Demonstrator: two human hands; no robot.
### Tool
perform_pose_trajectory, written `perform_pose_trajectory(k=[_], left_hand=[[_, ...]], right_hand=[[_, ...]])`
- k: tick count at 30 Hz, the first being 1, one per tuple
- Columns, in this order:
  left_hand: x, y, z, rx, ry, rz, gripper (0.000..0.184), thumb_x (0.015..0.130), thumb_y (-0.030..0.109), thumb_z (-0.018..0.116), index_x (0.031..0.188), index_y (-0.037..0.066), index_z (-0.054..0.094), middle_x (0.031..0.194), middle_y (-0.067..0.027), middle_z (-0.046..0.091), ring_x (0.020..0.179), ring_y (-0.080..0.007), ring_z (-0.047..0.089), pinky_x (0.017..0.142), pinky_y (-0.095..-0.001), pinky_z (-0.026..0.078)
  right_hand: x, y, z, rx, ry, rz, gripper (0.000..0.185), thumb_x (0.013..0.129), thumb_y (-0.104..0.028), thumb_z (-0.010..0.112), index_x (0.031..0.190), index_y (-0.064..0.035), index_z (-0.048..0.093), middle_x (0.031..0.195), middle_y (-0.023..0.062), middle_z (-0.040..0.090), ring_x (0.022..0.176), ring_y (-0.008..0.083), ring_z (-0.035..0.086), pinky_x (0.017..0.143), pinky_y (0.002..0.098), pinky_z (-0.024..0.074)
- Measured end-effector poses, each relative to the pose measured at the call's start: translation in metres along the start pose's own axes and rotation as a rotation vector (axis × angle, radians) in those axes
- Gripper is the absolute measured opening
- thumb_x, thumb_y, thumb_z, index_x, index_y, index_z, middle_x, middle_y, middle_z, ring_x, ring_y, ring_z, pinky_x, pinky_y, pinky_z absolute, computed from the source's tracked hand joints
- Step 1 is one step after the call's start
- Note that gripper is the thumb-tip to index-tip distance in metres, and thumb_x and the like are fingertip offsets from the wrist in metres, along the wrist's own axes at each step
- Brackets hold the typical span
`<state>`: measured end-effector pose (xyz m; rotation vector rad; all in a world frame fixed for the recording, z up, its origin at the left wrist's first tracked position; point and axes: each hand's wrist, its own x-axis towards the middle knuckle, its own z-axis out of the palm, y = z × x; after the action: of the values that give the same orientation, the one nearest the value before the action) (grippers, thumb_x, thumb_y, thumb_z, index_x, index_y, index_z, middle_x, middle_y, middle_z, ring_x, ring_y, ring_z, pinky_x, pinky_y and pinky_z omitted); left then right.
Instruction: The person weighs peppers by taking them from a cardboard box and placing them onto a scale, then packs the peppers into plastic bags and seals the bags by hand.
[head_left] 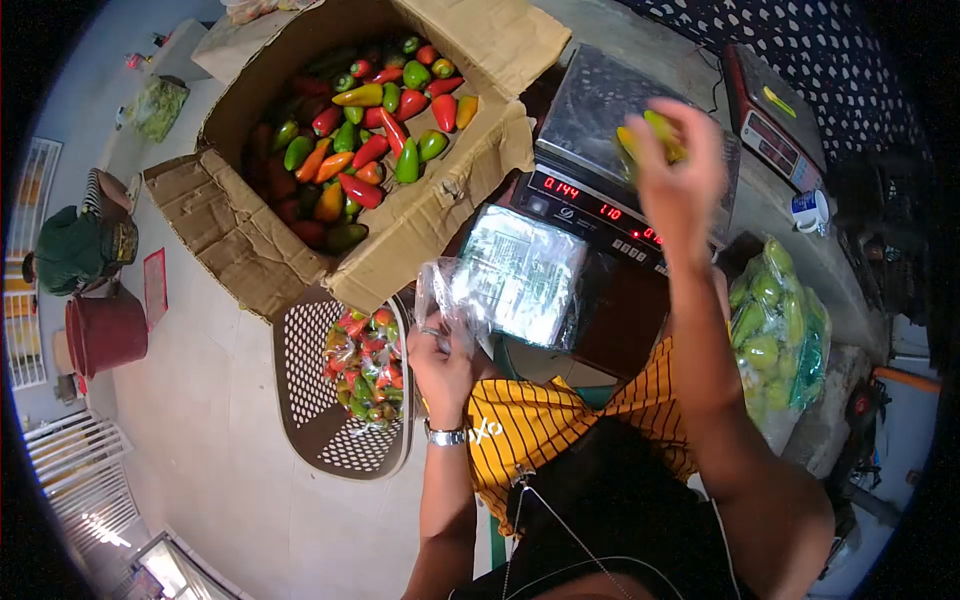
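Note:
My left hand (440,365), with a metal watch at its wrist, is closed on a clear plastic bag (440,295) at the near side of the scale. My right hand (688,175), blurred by motion, is over the weighing plate of the digital scale (590,105) with yellow-green peppers (660,135) between thumb and fingers. Whether the peppers touch the plate I cannot tell. Red digits on the scale read 0.144 and 1.10. A stack of flat clear plastic bags (520,275) lies in front of the display, beside my left hand.
A cardboard box (260,230) of red, green, yellow and orange peppers stands at the left. Below it, a plastic basket (300,380) holds bagged peppers. To the right are a bag of green vegetables (765,330), a mug (810,210) and a second scale (775,125). A person (85,235) is at far left.

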<state>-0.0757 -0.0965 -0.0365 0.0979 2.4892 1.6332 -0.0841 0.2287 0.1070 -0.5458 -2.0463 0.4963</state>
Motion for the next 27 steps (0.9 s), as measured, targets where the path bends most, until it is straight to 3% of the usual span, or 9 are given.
perform_pose_trajectory(k=[3,5,7,12,15,17,19,23,27], left_hand=[[0.001,-0.002,0.002,0.007,0.024,0.076,0.02,0.093,0.015,0.073,0.108,0.0,0.074,0.089,-0.0118,0.067,0.079,-0.0196,0.06,0.073,-0.0331,0.049],[0.001,-0.006,0.002,0.071,0.016,0.147,0.022,0.096,0.012,0.071,0.115,0.0,0.074,0.094,-0.0062,0.076,0.083,-0.0068,0.062,0.073,-0.0253,0.051],[0.001,0.0,-0.001,0.067,-0.025,0.058,0.023,0.097,0.011,0.07,0.116,-0.001,0.073,0.095,-0.0052,0.075,0.084,-0.0072,0.062,0.073,-0.026,0.051],[0.0,0.0,0.0,-0.022,-0.023,0.015,0.024,0.1,0.012,0.068,0.117,-0.005,0.071,0.101,-0.0058,0.074,0.09,-0.0091,0.063,0.081,-0.026,0.052],[0.003,0.006,0.004,-0.078,0.023,0.054,0.018,0.094,0.015,0.072,0.104,0.0,0.073,0.086,-0.0126,0.065,0.077,-0.0211,0.059,0.072,-0.0333,0.047],[0.004,0.005,0.003,-0.07,0.003,0.044,0.018,0.094,0.015,0.072,0.103,0.0,0.073,0.084,-0.0133,0.065,0.076,-0.0215,0.059,0.071,-0.034,0.047],[0.0,0.003,0.006,-0.048,-0.004,0.048,0.018,0.094,0.015,0.072,0.102,0.0,0.073,0.084,-0.0137,0.065,0.075,-0.0223,0.059,0.071,-0.0346,0.047],[0.0,0.001,0.01,-0.085,-0.006,0.06,0.019,0.094,0.017,0.072,0.103,0.0,0.073,0.084,-0.0142,0.065,0.074,-0.0241,0.059,0.07,-0.0357,0.046],[0.001,0.002,0.01,-0.038,-0.01,0.085,0.019,0.095,0.017,0.072,0.104,0.0,0.073,0.085,-0.0142,0.066,0.075,-0.0229,0.06,0.07,-0.0349,0.047]], right_hand=[[0.017,-0.058,0.12,0.514,-0.451,0.031,0.029,0.091,-0.015,0.077,0.116,-0.0028,0.069,0.106,0.0124,0.075,0.092,0.0211,0.074,0.082,0.0339,0.0589],[0.027,-0.097,0.194,0.16,-0.933,0.046,0.047,0.089,-0.036,0.074,0.126,-0.0072,0.067,0.117,0.017,0.073,0.103,0.0302,0.073,0.088,0.0391,0.059],[0.016,-0.103,0.284,-0.128,-1.35,-0.011,0.041,0.088,-0.024,0.065,0.127,-0.0114,0.07,0.131,0.0168,0.068,0.121,0.0335,0.066,0.1,0.0432,0.0538],[-0.006,-0.096,0.308,-0.13,-1.207,-0.003,0.046,0.086,-0.011,0.062,0.132,-0.0131,0.063,0.13,0.0194,0.067,0.121,0.0377,0.064,0.099,0.0471,0.0522],[-0.002,-0.094,0.285,0.364,-0.728,0.102,0.047,0.086,-0.01,0.061,0.133,-0.0146,0.06,0.118,0.0177,0.07,0.108,0.0373,0.068,0.092,0.0478,0.0541],[-0.001,-0.111,0.211,0.518,-0.362,0.015,0.052,0.085,-0.013,0.065,0.136,-0.0126,0.054,0.103,0.0149,0.068,0.096,0.035,0.069,0.089,0.0447,0.0544],[-0.004,-0.109,0.124,0.745,-0.372,0.144,0.05,0.084,-0.009,0.067,0.131,-0.0064,0.052,0.092,0.0177,0.063,0.086,0.0326,0.066,0.08,0.0436,0.0534],[-0.059,-0.048,0.028,1.104,-0.418,0.782,0.059,0.093,-0.017,0.069,0.146,-0.0052,0.043,0.116,0.0156,0.067,0.089,0.0223,0.066,0.078,0.038,0.0544],[-0.083,0.031,-0.061,1.609,-0.44,1.301,0.047,0.107,-0.038,0.053,0.141,-0.0063,0.05,0.112,0.0186,0.069,0.088,0.0187,0.067,0.075,0.0268,0.0533]])
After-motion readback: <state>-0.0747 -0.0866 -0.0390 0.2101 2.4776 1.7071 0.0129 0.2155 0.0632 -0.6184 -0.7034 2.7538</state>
